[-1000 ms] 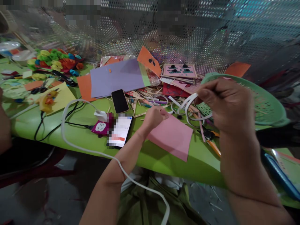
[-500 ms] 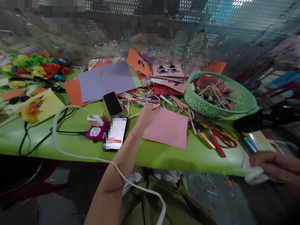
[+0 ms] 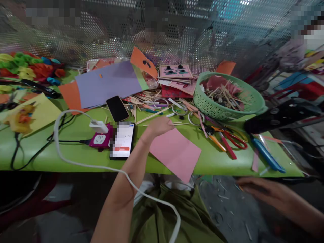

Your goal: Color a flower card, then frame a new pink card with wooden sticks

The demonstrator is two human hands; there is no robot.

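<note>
A square sheet of pink paper (image 3: pixel 177 150) lies turned at an angle on the green table, its front corner hanging past the edge. My left hand (image 3: pixel 162 127) is closed on its upper left corner, thumb and fingers pinched together. Out beyond the table's front edge, at the lower right, my right hand (image 3: pixel 265 190) is over the floor with fingers stretched out and nothing visible in them. The nearest thing on the table to it is a long blue tool (image 3: pixel 269 157), whose exact kind I cannot make out.
Scissors with red handles (image 3: pixel 235 140) lie right of the paper. Behind stand a green basket (image 3: pixel 212 108) of sticks and a card stack (image 3: pixel 175 71). Phones (image 3: pixel 117 108), a purple socket block (image 3: pixel 101 140) and a white cable (image 3: pixel 86 164) are left. A black object (image 3: pixel 278 116) is right.
The pink paper has turned, its near corner swinging toward me. My right hand has moved down and left, off the blue tool; the pale thing by it is no longer seen.
</note>
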